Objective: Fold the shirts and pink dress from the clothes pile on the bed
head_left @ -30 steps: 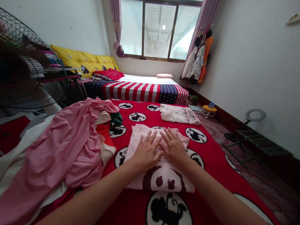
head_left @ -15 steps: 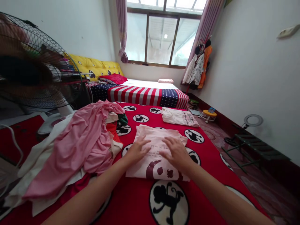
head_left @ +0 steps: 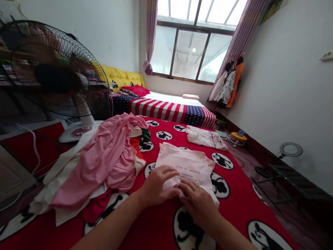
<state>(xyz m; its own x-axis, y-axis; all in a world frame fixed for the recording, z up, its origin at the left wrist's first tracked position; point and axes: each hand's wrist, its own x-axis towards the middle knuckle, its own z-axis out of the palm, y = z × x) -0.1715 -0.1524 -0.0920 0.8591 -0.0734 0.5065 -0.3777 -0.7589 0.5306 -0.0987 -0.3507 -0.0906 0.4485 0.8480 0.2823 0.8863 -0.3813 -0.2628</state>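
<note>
A pale pink T-shirt (head_left: 184, 166) lies folded flat on a red monkey-print blanket (head_left: 241, 187), its upside-down black text facing up. My left hand (head_left: 158, 185) and my right hand (head_left: 199, 205) meet at the shirt's lower edge, fingers curled into the fabric and gripping it. Part of the shirt is hidden under them. To the left, close to my left hand, lies a heap of clothes topped by a crumpled pink garment (head_left: 104, 163). A folded off-white shirt (head_left: 205, 137) rests farther forward on the blanket.
A standing wire-caged fan (head_left: 54, 69) rises beyond the clothes heap on the left. Ahead, a second bed has a stars-and-stripes cover (head_left: 166, 111). Clothes hang by the window (head_left: 226, 83). On the floor at right stand a ring light (head_left: 291, 150) and a dark folding rack (head_left: 288, 180).
My hands have drawn together at the shirt's lower edge. The printed panda image has gone from view, and the shirt's lower part looks gathered. The view has tilted and shifted.
</note>
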